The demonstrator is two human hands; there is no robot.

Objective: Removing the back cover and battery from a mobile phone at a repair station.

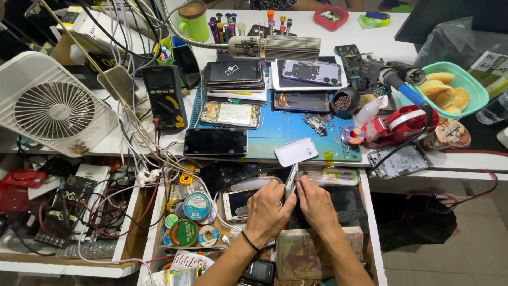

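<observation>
Both hands, left hand [267, 209] and right hand [316, 204], pinch a thin phone [290, 182] on its edge over the open drawer [365, 212]. Fingers hide its lower part. The green bowl [473, 85] on the desk [317, 34] holds buns [447, 90].

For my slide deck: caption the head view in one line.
Both hands, left hand and right hand, hold a phone edge-up over an open drawer, below a cluttered blue mat.

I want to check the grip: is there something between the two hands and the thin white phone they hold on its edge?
Nothing visible. The left hand and right hand both touch the white phone directly, above the open drawer.
</observation>
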